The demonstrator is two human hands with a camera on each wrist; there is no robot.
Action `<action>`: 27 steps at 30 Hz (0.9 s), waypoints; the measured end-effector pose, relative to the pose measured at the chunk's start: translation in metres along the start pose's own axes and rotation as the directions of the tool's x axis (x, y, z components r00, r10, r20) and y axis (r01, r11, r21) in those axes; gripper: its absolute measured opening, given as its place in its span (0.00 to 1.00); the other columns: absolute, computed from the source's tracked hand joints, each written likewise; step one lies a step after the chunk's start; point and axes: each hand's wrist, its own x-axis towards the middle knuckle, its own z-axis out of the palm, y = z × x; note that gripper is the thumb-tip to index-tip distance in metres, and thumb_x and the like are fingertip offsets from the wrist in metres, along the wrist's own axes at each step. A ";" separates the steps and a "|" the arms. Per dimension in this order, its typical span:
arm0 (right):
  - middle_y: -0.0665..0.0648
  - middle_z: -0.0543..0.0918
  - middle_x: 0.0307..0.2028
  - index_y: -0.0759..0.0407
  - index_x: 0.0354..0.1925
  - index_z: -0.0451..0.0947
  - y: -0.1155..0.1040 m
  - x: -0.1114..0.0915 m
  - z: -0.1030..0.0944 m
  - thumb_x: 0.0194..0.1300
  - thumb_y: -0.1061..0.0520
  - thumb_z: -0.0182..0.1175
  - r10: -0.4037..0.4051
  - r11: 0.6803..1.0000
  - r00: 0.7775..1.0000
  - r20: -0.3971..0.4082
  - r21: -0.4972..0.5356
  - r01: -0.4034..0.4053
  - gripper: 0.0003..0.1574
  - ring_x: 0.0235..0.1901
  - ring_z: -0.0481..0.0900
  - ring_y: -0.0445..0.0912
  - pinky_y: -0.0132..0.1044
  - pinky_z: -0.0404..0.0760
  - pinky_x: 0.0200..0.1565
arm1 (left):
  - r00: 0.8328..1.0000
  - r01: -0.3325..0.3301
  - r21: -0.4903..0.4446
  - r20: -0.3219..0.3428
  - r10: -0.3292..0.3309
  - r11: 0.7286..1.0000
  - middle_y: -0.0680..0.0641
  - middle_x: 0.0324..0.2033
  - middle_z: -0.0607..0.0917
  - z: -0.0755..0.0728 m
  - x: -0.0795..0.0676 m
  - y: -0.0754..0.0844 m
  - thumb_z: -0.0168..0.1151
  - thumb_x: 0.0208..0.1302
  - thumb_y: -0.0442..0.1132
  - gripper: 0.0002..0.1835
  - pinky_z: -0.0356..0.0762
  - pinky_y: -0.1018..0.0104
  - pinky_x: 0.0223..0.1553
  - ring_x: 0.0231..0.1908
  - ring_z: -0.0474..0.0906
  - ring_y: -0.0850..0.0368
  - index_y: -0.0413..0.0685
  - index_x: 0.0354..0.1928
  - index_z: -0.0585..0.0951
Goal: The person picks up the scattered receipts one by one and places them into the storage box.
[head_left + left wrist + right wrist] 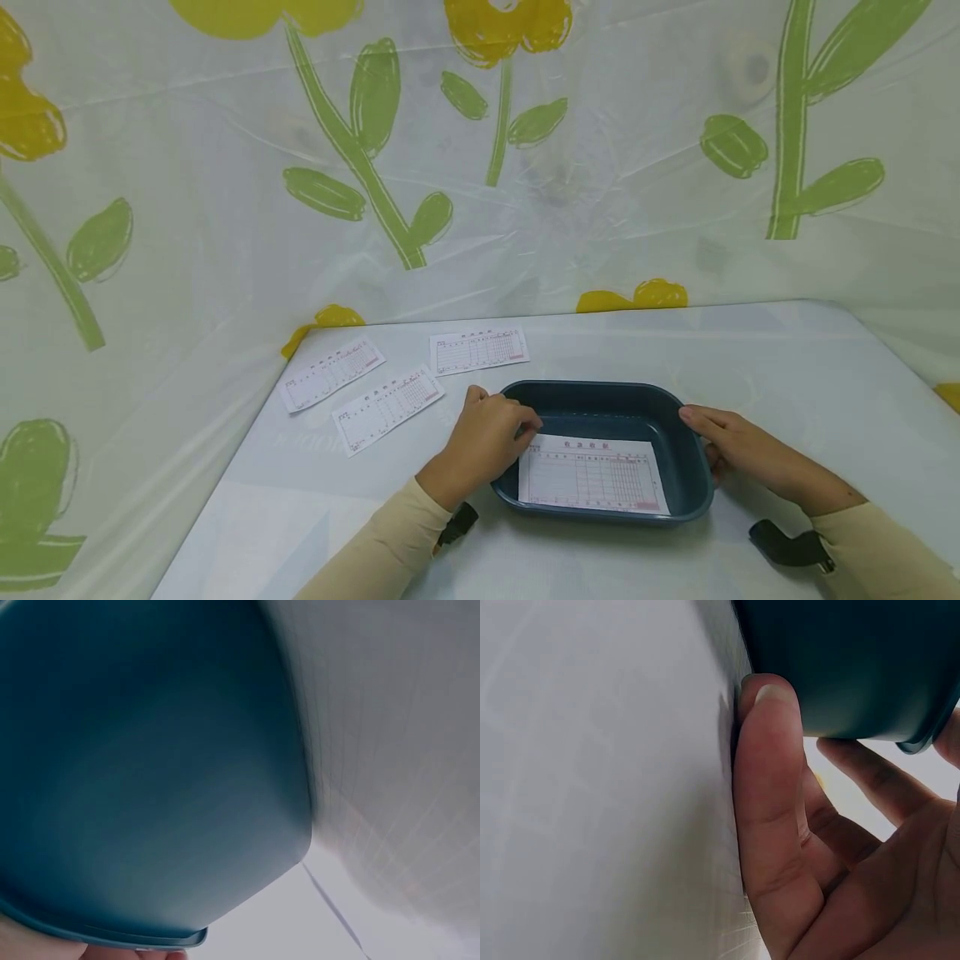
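A dark blue rectangular tray [684,467] stands on the white table, with a printed paper slip [592,475] lying inside it. At its left end, my left hand [487,437] curls its fingers over the rim. My right hand [746,446] grips the right end, thumb on top of the rim and fingers down the outer wall. In the right wrist view, the fingers [769,802] bend against the outside of the tray [855,667]. The left wrist view is filled mostly by the tray's outer wall [157,780], with fingertips [112,952] at its rim.
Three more printed slips lie left of the tray: one at far left [333,375], one nearer [387,408] and one behind [480,350]. A flower-patterned sheet [600,167] hangs behind the table [795,375]. Black wrist-camera mounts [787,546] hang below both forearms.
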 end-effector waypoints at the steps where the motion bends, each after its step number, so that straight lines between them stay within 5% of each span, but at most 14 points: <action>1: 0.57 0.82 0.29 0.77 0.74 0.47 0.000 0.000 0.000 0.81 0.41 0.37 -0.002 1.000 1.000 -0.001 0.002 0.002 0.45 0.27 0.80 0.47 0.40 0.82 0.32 | 1.000 0.001 0.000 0.004 -0.001 1.000 0.60 0.32 0.90 -0.001 0.000 0.000 0.73 0.60 0.44 0.06 0.61 0.60 0.43 0.36 0.82 0.66 0.60 0.39 0.90; 6: 0.58 0.85 0.31 0.77 0.74 0.46 0.001 0.000 -0.001 0.81 0.41 0.37 -0.010 1.000 1.000 -0.004 0.011 0.010 0.45 0.27 0.81 0.47 0.41 0.83 0.32 | 1.000 0.001 -0.052 0.003 -0.001 0.999 0.61 0.37 0.90 -0.007 0.001 -0.003 0.68 0.65 0.47 0.07 0.62 0.58 0.47 0.41 0.83 0.64 0.61 0.43 0.89; 15: 0.58 0.84 0.33 0.76 0.75 0.47 0.004 0.000 -0.001 0.80 0.39 0.37 0.019 1.000 1.000 -0.020 0.006 -0.019 0.46 0.26 0.81 0.49 0.41 0.82 0.33 | 0.993 0.030 -0.253 -0.099 -0.057 0.967 0.56 0.48 0.88 -0.026 -0.001 -0.025 0.64 0.68 0.46 0.14 0.71 0.53 0.54 0.52 0.82 0.58 0.58 0.55 0.84; 27: 0.58 0.83 0.33 0.74 0.75 0.48 0.003 -0.002 0.000 0.80 0.39 0.38 0.027 1.000 0.999 -0.031 0.007 -0.027 0.46 0.27 0.81 0.50 0.41 0.81 0.34 | 0.952 0.264 -0.236 -0.091 -0.292 0.935 0.50 0.55 0.84 -0.038 -0.022 -0.067 0.68 0.65 0.45 0.22 0.75 0.48 0.59 0.56 0.80 0.52 0.58 0.61 0.80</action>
